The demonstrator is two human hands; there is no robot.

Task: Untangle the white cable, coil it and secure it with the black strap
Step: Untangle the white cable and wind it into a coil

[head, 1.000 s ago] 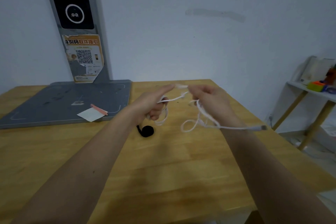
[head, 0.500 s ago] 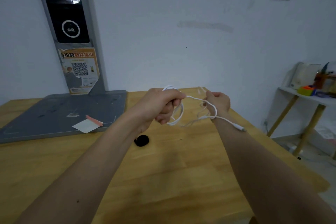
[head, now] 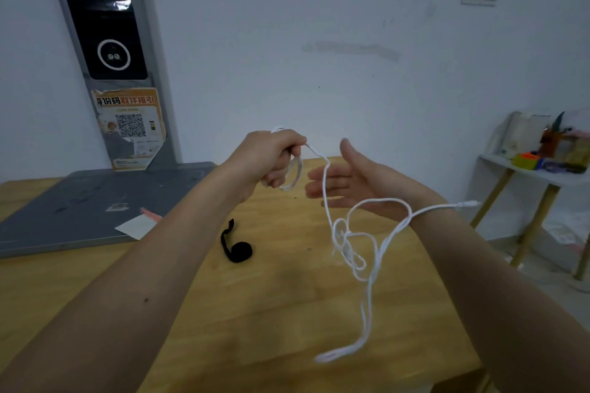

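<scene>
Head view: the strap (head: pixel 237 247) lies unused on the counter (head: pixel 255 313), below the left hand (head: pixel 271 158), whose fingers are clamped on a few cable (head: pixel 370 265) loops. The rest hangs knotted across the wrist of the right hand (head: pixel 354 180), its fingers spread and holding nothing. Untangling seems unfinished; next, the right hand likely must work that knot loose.

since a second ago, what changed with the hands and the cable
The right hand let go and opened flat; the cable now drapes over its wrist, its tangle hanging low. The left hand stays shut on a few loops. The strap still lies on the table.
</scene>
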